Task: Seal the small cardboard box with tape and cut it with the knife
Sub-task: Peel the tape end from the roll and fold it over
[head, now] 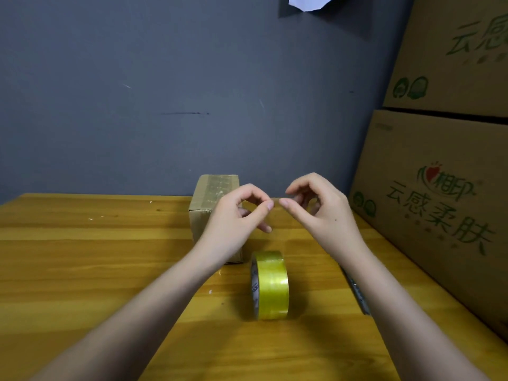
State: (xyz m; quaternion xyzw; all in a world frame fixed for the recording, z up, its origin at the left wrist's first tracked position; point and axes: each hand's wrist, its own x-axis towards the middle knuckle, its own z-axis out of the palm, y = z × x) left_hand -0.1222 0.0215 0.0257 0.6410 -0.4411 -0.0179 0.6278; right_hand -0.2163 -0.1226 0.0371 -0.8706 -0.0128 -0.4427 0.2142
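Two big printed cartons (439, 171) stack at the desk's (82, 257) 3 o'clock edge. The small box (211, 199) stands at 12 o'clock, tape already across its top. Above the desk, the left hand (239, 213) and right hand (316, 207) hover with thumb and forefinger curled close; whether they pinch anything I cannot tell. The tape roll (270, 284) stands on edge at centre. The knife (357, 292) lies at 4 o'clock, partly hidden by the right forearm.

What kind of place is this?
Likely a packing or storage corner, not a lab: large printed cardboard cartons stacked at the right, a wooden table against a bare grey wall, and on it a tape roll beside a small taped cardboard box.
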